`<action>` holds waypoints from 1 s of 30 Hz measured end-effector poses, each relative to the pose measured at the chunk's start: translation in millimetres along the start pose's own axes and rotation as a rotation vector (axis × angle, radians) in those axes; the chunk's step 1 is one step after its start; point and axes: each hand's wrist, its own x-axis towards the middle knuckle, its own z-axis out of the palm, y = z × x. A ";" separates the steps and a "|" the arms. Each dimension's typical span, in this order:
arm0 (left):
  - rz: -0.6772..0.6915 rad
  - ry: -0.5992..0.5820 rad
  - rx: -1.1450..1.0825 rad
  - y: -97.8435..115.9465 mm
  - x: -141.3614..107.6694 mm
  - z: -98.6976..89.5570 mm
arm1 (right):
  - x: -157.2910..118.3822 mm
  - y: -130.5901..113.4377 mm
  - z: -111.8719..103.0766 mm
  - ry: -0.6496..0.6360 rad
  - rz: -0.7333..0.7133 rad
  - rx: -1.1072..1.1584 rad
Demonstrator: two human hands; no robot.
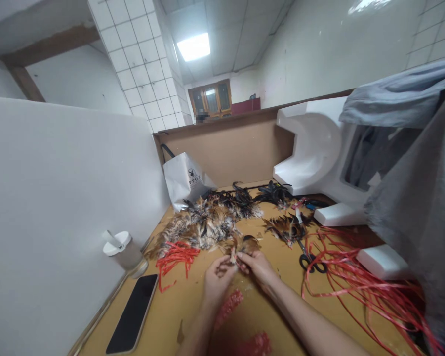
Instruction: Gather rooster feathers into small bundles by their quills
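Note:
My left hand (221, 273) and my right hand (255, 267) meet over the middle of the table, both closed on a small bunch of brown feathers (249, 244). The quill ends sit between my fingertips, and the feather tips fan out away from me. Just beyond lies a large heap of brown, grey and black feathers (207, 222). To the left of my left hand is a pile of short red plastic strips (176, 259). Black-handled scissors (311, 263) rest to the right of my right hand, beside a smaller feather bunch (287, 228).
Long red plastic strips (348, 277) sprawl at the right, near white foam pieces (341, 214) and a grey cloth (411, 163). A black phone (133, 314) and a lidded cup (123, 252) are at the left. A white paper bag (185, 178) stands behind the heap.

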 end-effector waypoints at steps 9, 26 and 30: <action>-0.260 -0.117 -0.307 -9.6 6.9 -4.0 | -10.4 -11.7 3.5 -0.163 0.026 -0.131; -0.222 -0.106 -0.308 -9.7 3.4 2.3 | -5.3 0.9 6.0 0.035 -0.017 -0.181; -0.229 -0.076 -0.358 -12.9 5.5 3.0 | -3.4 2.5 0.8 0.053 -0.035 -0.328</action>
